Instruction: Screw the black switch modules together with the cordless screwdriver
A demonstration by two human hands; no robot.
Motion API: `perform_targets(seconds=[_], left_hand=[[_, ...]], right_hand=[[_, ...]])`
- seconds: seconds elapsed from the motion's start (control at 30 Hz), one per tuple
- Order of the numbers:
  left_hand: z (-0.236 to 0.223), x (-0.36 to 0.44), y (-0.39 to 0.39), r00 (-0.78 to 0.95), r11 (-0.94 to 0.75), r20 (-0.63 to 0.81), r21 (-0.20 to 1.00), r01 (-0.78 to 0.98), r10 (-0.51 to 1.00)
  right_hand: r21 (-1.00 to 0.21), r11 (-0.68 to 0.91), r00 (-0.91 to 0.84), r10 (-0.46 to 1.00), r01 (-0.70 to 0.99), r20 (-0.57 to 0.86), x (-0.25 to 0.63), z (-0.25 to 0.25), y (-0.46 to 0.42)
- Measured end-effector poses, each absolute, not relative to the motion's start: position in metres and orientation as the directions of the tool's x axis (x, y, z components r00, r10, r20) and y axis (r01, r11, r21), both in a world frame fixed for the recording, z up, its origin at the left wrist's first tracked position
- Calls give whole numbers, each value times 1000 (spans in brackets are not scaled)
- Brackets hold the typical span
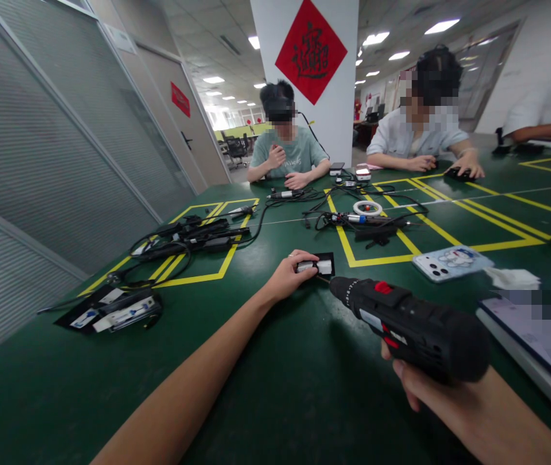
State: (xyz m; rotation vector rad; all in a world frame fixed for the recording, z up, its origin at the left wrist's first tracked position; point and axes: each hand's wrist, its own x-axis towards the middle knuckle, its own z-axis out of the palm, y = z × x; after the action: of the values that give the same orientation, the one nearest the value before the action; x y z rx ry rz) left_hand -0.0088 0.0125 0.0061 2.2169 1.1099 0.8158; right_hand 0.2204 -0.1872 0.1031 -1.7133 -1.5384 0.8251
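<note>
My right hand [408, 381] is wrapped round the handle of a black cordless drill [420, 316] with red switches. Its thin bit points left and forward, its tip close to my left fingers; whether it touches anything I cannot tell. With bent fingers, my left hand [289, 278] grips a small silver block [324, 266] lying on a black flat piece [331, 257] on the table. Part of that block is hidden under my fingers.
Tangled black cables and tools [202, 236] lie at left, near black pouches with labels [124, 310]. Ahead are a pen-shaped tool [353, 218] and a white tape ring [367, 208]. A phone [452, 261], tissue [512, 279] and laptop-like slab [531, 349] lie right. Several people sit opposite.
</note>
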Motion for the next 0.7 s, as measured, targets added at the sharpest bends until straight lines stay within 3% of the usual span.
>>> perform_targets(seconds=[0.7], left_hand=[[5,-9,13,487,-537,291,676,504,824]], right_hand=[[-814,-70,102,995,577,-14,222,100,-187]])
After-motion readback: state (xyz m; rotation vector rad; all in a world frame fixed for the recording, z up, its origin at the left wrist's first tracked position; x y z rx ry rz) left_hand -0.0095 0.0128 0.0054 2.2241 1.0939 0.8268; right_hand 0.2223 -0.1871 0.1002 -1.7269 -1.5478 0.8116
